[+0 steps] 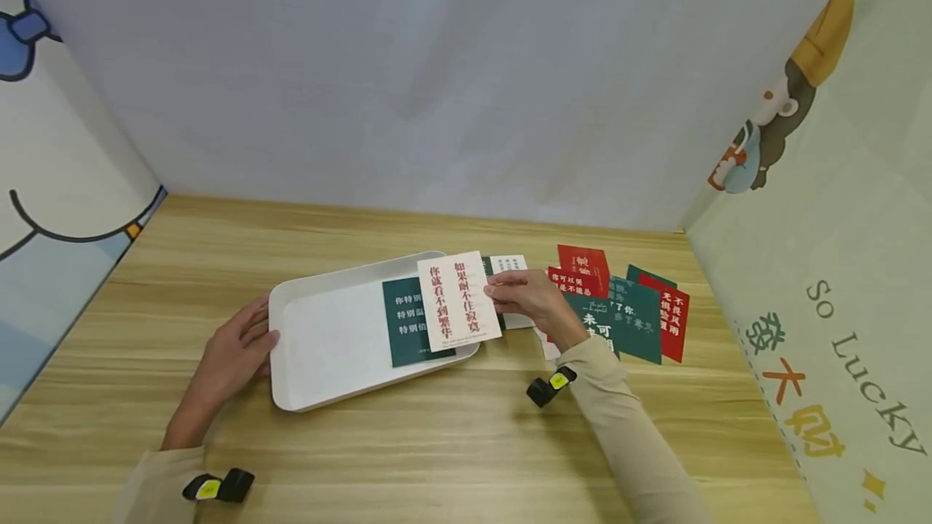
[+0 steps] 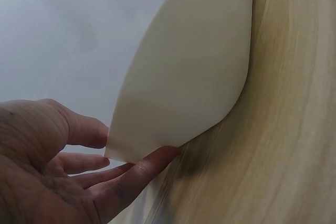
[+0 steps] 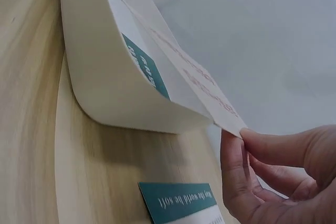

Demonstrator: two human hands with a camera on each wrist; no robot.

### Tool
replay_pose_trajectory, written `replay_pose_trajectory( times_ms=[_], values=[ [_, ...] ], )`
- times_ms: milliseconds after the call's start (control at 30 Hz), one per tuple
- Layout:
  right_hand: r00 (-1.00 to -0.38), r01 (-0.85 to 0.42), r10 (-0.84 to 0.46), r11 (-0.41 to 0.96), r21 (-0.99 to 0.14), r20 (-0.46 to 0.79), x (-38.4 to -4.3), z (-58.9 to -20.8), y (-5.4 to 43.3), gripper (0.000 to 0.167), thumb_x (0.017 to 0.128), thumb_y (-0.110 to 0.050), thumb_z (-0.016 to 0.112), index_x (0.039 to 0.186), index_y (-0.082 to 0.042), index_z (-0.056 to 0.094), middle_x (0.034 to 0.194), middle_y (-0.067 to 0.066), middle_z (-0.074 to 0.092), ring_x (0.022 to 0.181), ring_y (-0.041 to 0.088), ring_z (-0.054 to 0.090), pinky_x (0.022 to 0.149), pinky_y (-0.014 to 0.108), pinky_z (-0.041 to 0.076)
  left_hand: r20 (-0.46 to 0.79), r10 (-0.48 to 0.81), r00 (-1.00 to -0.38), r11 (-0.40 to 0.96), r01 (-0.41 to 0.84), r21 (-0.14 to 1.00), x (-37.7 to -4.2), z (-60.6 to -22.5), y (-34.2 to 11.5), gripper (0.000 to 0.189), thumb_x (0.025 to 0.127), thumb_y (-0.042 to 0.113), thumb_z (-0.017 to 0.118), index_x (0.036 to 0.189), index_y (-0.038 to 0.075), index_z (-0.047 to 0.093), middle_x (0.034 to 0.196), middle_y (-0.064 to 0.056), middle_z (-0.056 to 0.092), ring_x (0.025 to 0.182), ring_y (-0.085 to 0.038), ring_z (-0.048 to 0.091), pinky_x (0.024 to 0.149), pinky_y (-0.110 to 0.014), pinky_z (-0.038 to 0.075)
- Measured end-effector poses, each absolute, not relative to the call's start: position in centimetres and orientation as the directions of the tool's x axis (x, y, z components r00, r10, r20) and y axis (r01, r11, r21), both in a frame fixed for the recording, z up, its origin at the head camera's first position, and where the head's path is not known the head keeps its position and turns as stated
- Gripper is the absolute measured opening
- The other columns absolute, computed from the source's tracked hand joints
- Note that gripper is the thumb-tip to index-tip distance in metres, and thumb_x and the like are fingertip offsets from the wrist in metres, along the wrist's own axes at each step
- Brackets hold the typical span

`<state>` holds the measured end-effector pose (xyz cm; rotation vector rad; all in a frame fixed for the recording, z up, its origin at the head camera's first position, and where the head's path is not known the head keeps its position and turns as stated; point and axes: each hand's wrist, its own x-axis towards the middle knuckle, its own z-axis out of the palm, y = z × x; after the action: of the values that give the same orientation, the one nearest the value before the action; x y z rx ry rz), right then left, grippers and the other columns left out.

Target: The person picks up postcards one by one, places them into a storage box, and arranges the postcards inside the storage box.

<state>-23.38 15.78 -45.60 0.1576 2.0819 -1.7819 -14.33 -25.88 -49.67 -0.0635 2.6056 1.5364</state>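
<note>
- The right hand (image 1: 535, 297) is pinching a white card (image 1: 455, 302) with red characters by its right edge.
- Left of that pinch, the card is extending over the white tray (image 1: 331, 338), partly covering a green card (image 1: 400, 350) inside.
- The left hand (image 1: 233, 350) is gripping the tray's opposite end.
- Overlapping red and green cards (image 1: 641, 318) are lying right of the pinch.

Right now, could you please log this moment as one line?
left hand: grips white tray | right hand: pinches white red-lettered card over tray | green card: in tray
</note>
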Motion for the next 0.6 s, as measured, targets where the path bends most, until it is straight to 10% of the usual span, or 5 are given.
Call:
replay_pose_trajectory(
  times_ms=[600],
  values=[
    [-0.945, 0.243, -0.141, 0.306, -0.921, -0.296, -23.2, -45.7, 11.3, 0.018, 0.093, 0.002, 0.075, 0.109, 0.010, 0.074, 0.099, 0.020, 0.078, 0.069, 0.010, 0.069, 0.073, 0.030, 0.063, -0.137, 0.018, -0.990, 0.463, -0.113, 0.879, -14.2, -49.6, -25.8, 0.066, 0.108, 0.008, 0.051, 0.164, -0.006, 0.020, 0.158, -0.039, 0.036, 0.142, -0.052, 0.045, 0.069, -0.020, 0.058]
  ],
)
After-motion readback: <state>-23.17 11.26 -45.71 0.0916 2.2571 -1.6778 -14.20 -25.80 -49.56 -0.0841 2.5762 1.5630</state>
